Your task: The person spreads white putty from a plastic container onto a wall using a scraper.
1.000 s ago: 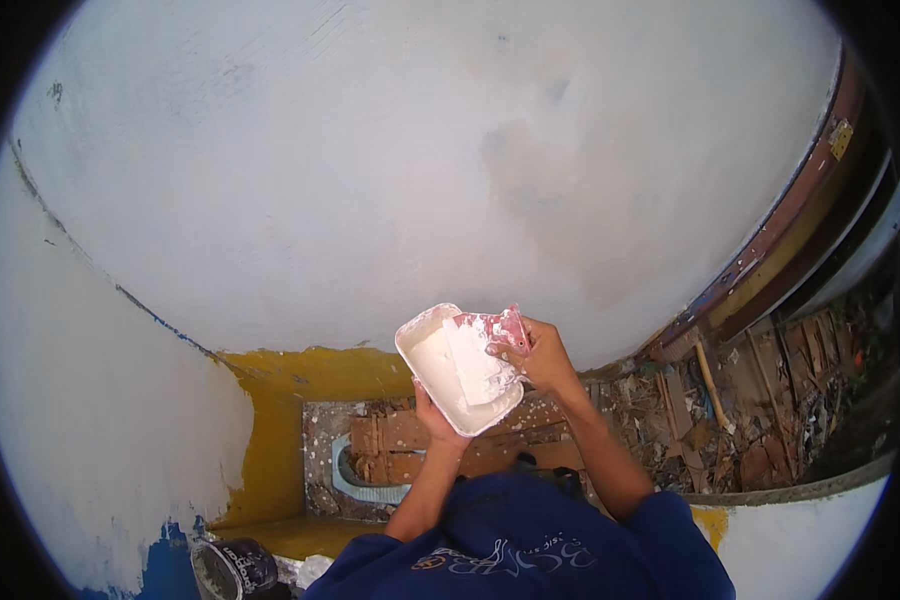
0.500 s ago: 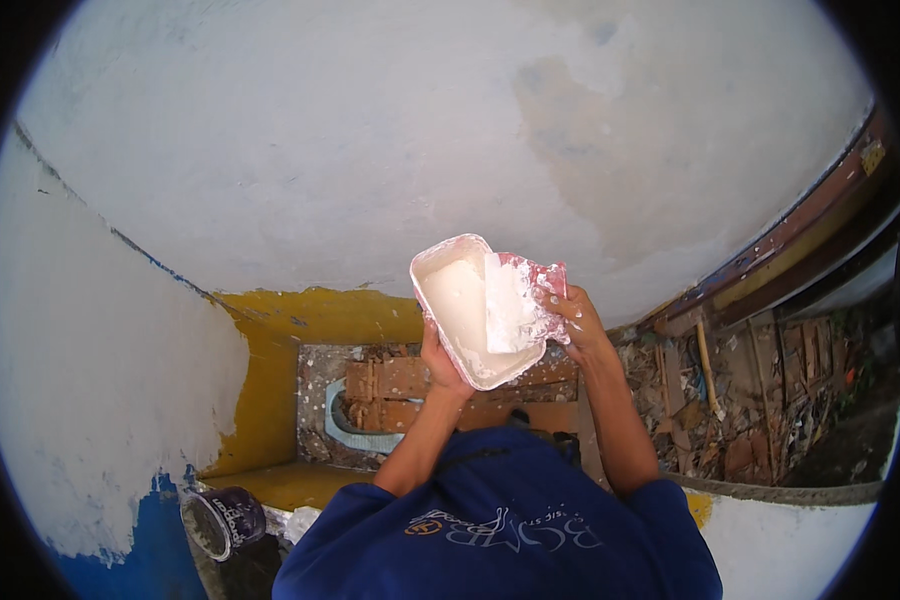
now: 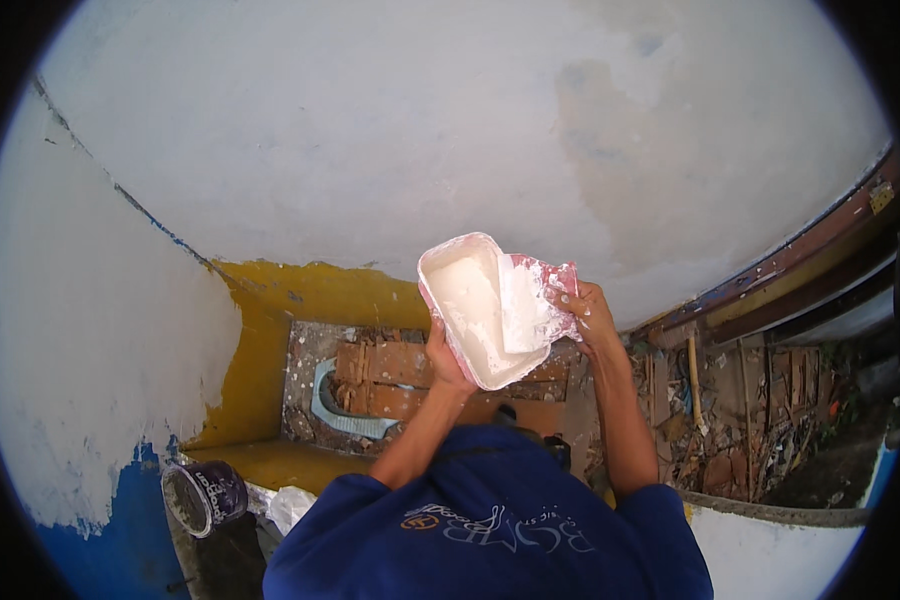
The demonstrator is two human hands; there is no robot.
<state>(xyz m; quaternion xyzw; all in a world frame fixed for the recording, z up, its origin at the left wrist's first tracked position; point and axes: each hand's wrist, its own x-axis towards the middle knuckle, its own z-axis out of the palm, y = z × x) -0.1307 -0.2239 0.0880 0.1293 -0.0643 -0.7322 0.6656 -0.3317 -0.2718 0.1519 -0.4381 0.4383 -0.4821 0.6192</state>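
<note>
My left hand (image 3: 448, 362) grips a rectangular plastic tub (image 3: 457, 335) by its lower left side, holding it tilted in front of me. Creamy white filler paste (image 3: 470, 292) covers the inside of the tub. In my right hand (image 3: 594, 318) is a red putty spreader (image 3: 560, 282), heavily smeared with white. Its coated blade lies over the tub's right rim and partly hides the paste. Fingers of my right hand are closed on the spreader's outer edge, and white specks dot them.
Ahead rises a white wall (image 3: 370, 130) with a greyish patch at upper right and yellow paint below. A dark paint bucket (image 3: 208, 497) stands lower left, beside a crumpled plastic bag (image 3: 290, 508). Wooden boards (image 3: 390, 365) and a pale blue curved piece (image 3: 322, 400) lie below; debris (image 3: 730, 400) spreads right.
The view has shifted slightly, so the wall and floor sit differently in it. Both hands still hold the tub and spreader in nearly the same pose.
</note>
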